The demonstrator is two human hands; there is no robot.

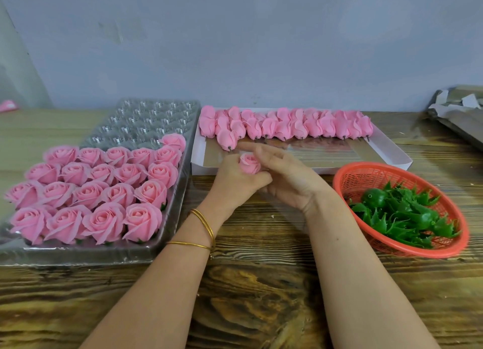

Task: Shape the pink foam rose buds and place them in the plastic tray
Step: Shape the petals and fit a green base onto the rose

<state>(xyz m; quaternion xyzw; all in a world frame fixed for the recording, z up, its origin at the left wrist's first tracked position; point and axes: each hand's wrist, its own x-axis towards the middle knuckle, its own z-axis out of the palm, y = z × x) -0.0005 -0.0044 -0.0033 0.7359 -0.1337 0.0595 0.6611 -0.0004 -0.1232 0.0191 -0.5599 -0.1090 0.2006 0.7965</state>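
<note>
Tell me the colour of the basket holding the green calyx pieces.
The basket is orange-red; the head view, the only one, shows it clearly.

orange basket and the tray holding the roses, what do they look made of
Orange basket: likely moulded plastic, fairly matt, judging by its uniform colour, fine open mesh wall and thick smooth rim. Tray: probably thin clear formed plastic, glossy, since its empty ribbed cups look see-through and catch bright glints.

One pink rosebud [250, 163] sits upright in the left hand [236, 181]. The clear tray [146, 123] at left holds rows of opened roses [90, 193].
</note>
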